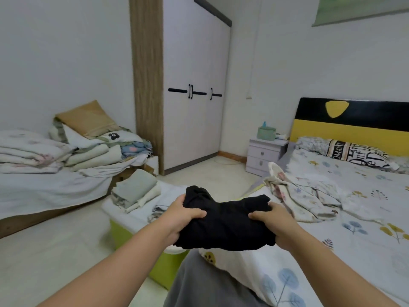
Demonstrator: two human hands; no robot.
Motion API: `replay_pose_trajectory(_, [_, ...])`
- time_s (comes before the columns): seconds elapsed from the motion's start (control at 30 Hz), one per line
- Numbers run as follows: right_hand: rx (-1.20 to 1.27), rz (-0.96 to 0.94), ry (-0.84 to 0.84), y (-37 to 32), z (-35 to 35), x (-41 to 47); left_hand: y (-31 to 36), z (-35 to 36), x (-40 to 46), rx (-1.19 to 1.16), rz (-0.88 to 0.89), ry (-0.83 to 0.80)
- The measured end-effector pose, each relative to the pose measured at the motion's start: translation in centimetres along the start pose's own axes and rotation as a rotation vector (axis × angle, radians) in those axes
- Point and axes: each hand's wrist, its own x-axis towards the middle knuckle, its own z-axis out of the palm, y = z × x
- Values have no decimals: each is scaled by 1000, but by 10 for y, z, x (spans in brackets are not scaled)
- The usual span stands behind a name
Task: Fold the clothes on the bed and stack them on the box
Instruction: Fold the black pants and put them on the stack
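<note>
A white-walled bedroom surrounds me, with a wardrobe (194, 94) at the far wall and the floral-sheeted bed (365, 229) on my right. I hold one black garment (225, 222), already folded into a thick bundle, in the air between the bed's near left edge and the green box (132, 235). My left hand (183, 216) grips its left end, thumb on top and fingers curled beneath; my right hand (274, 220) clamps the right end the same way.

To set it down well, I judge I should keep both ends level so the folds don't slip, carry it over the box's white lid, and lower it onto the folded stack (135, 191) at the lid's far left corner, squaring the edges before letting go.

By my count: one black piece in hand, one floral garment (298, 193) lying crumpled near the bed's left edge, not yet folded, and one stack on the box, several layers deep, though I cannot tell exactly how many. A small patterned piece (160, 210) lies beside that stack.
</note>
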Motion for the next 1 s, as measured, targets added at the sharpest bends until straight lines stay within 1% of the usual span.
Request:
replay_pose_trajectory(0.2, [-39, -39, -143, -21, 67, 42, -8, -61, 20, -79, 30, 141])
replay_pose_trajectory(0.43, [-146, -90, -260, -25, 114, 125, -38, -83, 75, -156, 59, 294])
replay_pose_trajectory(0.63, [-198, -165, -326, -28, 148, 229, -48, -89, 159, -212, 112, 413])
replay_pose_trajectory(0.83, [-261, -249, -345, -23, 190, 350, -55, -96, 254, -146, 220, 539])
replay_pose_trajectory(0.93, [-267, -256, -363, -13, 216, 408, -72, -98, 295, -112, 283, 594])
replay_pose_trajectory(1.0, [-304, -263, -364, 2, 234, 443, -89, -99, 319, -88, 285, 638])
